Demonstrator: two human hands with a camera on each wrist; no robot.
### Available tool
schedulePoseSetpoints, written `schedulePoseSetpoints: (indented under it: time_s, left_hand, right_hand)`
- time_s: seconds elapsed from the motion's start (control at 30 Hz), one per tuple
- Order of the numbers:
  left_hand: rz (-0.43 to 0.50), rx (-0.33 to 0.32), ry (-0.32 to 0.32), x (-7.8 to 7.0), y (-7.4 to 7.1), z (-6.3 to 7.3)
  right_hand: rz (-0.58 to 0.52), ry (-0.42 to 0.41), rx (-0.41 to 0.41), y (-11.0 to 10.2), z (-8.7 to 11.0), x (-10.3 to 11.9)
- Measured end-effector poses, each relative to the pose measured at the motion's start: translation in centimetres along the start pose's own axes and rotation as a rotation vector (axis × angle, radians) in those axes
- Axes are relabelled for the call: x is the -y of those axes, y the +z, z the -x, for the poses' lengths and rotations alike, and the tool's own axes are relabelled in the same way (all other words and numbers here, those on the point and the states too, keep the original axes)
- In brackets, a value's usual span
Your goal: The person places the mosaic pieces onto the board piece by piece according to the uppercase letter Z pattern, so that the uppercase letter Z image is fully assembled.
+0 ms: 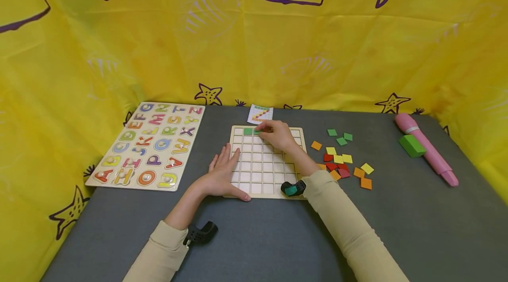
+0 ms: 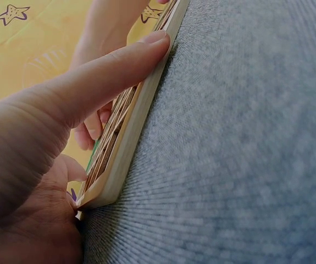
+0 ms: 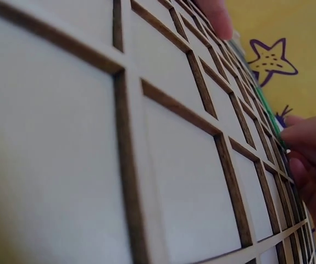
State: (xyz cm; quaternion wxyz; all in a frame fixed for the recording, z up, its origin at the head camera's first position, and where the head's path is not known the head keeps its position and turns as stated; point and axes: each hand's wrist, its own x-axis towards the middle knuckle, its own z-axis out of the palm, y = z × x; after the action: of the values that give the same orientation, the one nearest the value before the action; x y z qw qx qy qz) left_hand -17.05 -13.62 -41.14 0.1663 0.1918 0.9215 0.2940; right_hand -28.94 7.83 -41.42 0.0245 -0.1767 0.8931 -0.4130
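Observation:
A wooden grid board with white square cells lies on the grey table. One green square tile sits in a cell of its far row. Just right of it my right hand pinches another green tile, mostly hidden by the fingers, over the same row. In the right wrist view, fingertips meet at the green edge along the board's far side. My left hand rests at the near left corner, fingers straight along the left side. Its thumb presses on the near edge in the left wrist view.
Right of the board lie loose green tiles, yellow tiles, red tiles and orange tiles. A pattern card lies behind the board. An alphabet puzzle is left; a pink toy microphone and green block are far right.

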Motion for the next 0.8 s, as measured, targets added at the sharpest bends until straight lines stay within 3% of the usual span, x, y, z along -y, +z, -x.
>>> schedulePoseSetpoints:
  time_s: [0.4, 0.63, 0.8]
  left_hand:
    - [-0.002, -0.002, 0.002, 0.0, 0.1, 0.0]
    - [-0.005, -0.009, 0.002, 0.1, 0.1, 0.0]
    - [-0.007, -0.011, 0.01, 0.1, 0.2, 0.0]
  right_hand:
    - [-0.065, 0.027, 0.027, -2.3, 2.1, -0.3]
    - [-0.057, 0.054, -0.038, -4.8, 3.7, -2.3]
    - [0.011, 0.086, -0.123, -7.1, 4.8, -4.3]
